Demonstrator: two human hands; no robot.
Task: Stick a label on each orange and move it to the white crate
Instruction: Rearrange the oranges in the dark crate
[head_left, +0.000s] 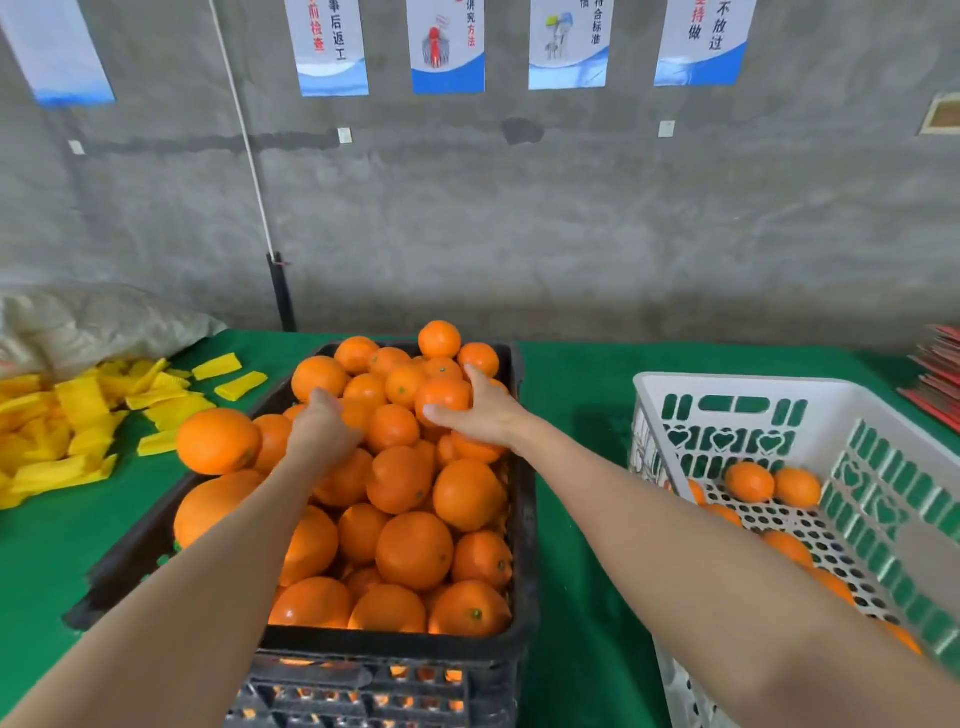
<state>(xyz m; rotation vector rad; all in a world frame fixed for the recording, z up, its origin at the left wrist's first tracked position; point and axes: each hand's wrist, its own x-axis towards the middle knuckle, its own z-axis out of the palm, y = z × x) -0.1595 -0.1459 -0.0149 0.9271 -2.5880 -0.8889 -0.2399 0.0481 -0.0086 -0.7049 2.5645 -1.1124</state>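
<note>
A black crate (524, 530) in the middle of the table is heaped with oranges. My right hand (485, 410) reaches over the far part of the heap and curls its thumb and fingers round one orange (441, 395) near the top. My left hand (322, 431) lies on the oranges at the left of the heap; its fingers are curled down among the fruit, and whether they hold one is hidden. The white crate (727, 387) stands to the right, with several oranges (748, 480) on its perforated floor.
A pile of yellow strips (78, 421) lies on the green table cloth (576, 519) at the left, beside a grey sack (93, 317). Red sheets (940, 379) are stacked at the far right. A concrete wall with posters stands behind the table.
</note>
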